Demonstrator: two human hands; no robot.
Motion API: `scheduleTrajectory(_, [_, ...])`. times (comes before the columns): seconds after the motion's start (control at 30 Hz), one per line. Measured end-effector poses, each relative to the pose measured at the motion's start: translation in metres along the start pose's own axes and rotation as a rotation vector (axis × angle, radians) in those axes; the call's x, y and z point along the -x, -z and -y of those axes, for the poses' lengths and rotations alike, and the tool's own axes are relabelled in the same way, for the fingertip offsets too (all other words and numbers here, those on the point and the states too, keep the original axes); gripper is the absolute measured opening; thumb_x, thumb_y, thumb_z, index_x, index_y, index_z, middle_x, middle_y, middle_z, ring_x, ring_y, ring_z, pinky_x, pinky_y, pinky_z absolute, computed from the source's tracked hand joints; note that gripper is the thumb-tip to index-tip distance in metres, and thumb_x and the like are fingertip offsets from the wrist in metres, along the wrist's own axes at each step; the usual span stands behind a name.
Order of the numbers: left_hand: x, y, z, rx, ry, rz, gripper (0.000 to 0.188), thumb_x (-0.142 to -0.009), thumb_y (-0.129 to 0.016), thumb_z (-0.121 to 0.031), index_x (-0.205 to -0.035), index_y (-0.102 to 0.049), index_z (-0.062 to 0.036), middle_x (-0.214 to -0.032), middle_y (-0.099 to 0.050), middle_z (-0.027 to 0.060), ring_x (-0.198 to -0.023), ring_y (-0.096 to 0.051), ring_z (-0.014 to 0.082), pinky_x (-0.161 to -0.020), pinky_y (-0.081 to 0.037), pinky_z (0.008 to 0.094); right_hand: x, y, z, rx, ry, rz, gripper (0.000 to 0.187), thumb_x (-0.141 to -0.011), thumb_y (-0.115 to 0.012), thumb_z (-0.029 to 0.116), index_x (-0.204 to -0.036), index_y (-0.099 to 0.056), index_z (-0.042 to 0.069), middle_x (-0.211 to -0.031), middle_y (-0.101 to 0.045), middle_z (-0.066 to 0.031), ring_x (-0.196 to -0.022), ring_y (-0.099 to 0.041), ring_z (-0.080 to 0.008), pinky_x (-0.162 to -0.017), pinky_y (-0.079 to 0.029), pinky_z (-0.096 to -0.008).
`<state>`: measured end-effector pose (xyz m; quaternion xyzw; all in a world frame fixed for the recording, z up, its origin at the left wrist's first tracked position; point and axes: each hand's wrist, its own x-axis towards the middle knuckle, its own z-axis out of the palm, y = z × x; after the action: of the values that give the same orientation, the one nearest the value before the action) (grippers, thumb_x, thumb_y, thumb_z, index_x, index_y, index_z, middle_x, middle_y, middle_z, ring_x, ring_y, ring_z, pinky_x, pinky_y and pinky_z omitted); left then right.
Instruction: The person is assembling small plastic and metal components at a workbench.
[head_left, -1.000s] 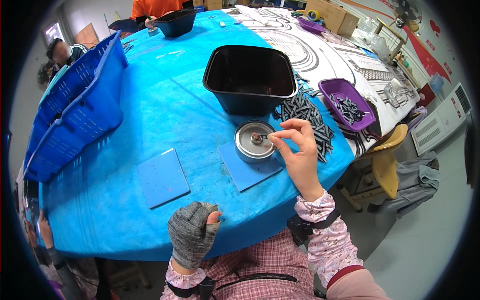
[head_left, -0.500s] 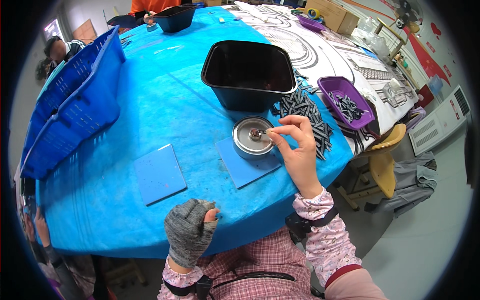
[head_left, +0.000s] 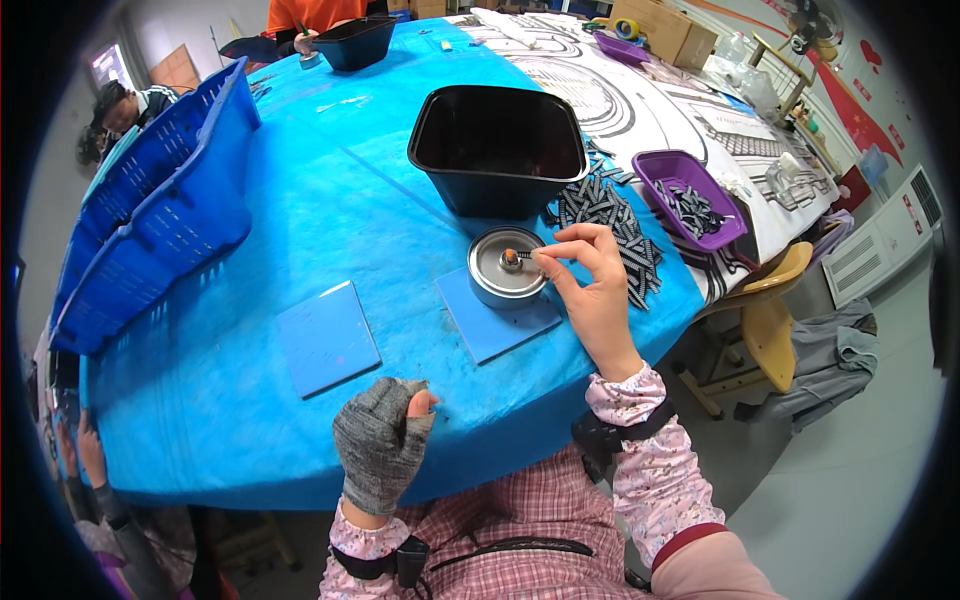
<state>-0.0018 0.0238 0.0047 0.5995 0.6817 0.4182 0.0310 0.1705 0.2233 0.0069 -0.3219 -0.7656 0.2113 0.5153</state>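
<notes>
A round metal burner tin [head_left: 505,292] stands on the right blue square tile [head_left: 484,342], with a small orange glow at the wick in its middle. My right hand [head_left: 600,305] pinches a short dark ribbed strip [head_left: 525,255] between thumb and forefinger, its free end at the wick. Close to the table's front edge, my left hand [head_left: 378,445], in a grey fingerless glove, is curled closed; whatever it may hold is hidden. Beyond the right hand spreads a pile of short black-and-white strips [head_left: 612,215].
A deep black tub [head_left: 495,190] stands behind the burner. The purple basket [head_left: 735,232] at right holds more strips. Left are another blue tile [head_left: 328,340] and a large blue crate [head_left: 190,215]. Other people sit at the far end and left side.
The strip stays at the wick in my right hand, and the orange glow is brighter. My left hand has barely moved. The whole view has shifted slightly.
</notes>
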Motion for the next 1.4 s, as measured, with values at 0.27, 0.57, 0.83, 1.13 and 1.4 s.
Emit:
scheduleTrajectory(0.27, [0.021, 0.003, -0.009, 0.682, 0.272, -0.229, 0.022, -0.090, -0.064, -0.017, -0.107, -0.062, -0.0032, -0.093, -0.063, 0.0049, -0.083, -0.060, 0.0146, -0.074, -0.049, 0.0297, 0.063, 0.003, 0.071, -0.609, -0.105, 0.087, 0.010, -0.086, -0.067, 0.003, -0.094, -0.061, 0.002, -0.093, -0.057, -0.0064, -0.084, -0.057, -0.0145, -0.074, -0.047, -0.0275])
scheduleTrajectory(0.57, [0.016, -0.007, -0.070, 0.896, 0.117, -0.017, 0.066, -0.088, -0.058, -0.052, -0.131, -0.049, -0.0022, -0.118, -0.058, 0.0124, -0.114, -0.053, 0.0215, -0.097, -0.043, 0.0355, 0.110, 0.002, 0.121, -1.211, -0.602, 0.431, 0.013, -0.093, -0.062, 0.011, -0.101, -0.061, 0.001, -0.098, -0.062, -0.0032, -0.095, -0.059, -0.0115, -0.088, -0.047, -0.0287])
scheduleTrajectory(0.83, [0.021, -0.009, -0.069, 0.860, 0.162, 0.074, 0.069, -0.092, -0.045, -0.059, -0.129, -0.051, -0.0003, -0.118, -0.059, 0.0136, -0.114, -0.055, 0.0231, -0.097, -0.043, 0.0374, 0.112, 0.010, 0.125, -1.181, -0.632, 0.427, 0.015, -0.093, -0.062, 0.012, -0.101, -0.060, 0.000, -0.102, -0.063, -0.0043, -0.097, -0.059, -0.0123, -0.087, -0.047, -0.0290])
scheduleTrajectory(1.13, [0.021, -0.002, -0.070, 0.852, 0.232, 0.224, 0.084, -0.085, -0.048, -0.068, -0.140, -0.043, -0.0042, -0.138, -0.046, 0.0167, -0.124, -0.047, 0.0252, -0.104, -0.037, 0.0391, 0.109, 0.016, 0.127, -1.196, -0.672, 0.417, 0.013, -0.095, -0.059, 0.011, -0.100, -0.057, 0.000, -0.091, -0.061, -0.0024, -0.085, -0.058, -0.0097, -0.077, -0.048, -0.0253])
scheduleTrajectory(1.4, [0.024, 0.012, -0.061, 1.097, 0.221, -0.008, 0.085, -0.079, -0.071, -0.052, -0.145, -0.036, -0.0096, -0.133, -0.050, 0.0106, -0.108, -0.053, 0.0169, -0.097, -0.042, 0.0353, 0.104, 0.019, 0.120, -1.134, -0.530, 0.382, 0.011, -0.094, -0.060, 0.011, -0.096, -0.056, 0.001, -0.088, -0.058, -0.0022, -0.080, -0.057, -0.0087, -0.074, -0.047, -0.0234])
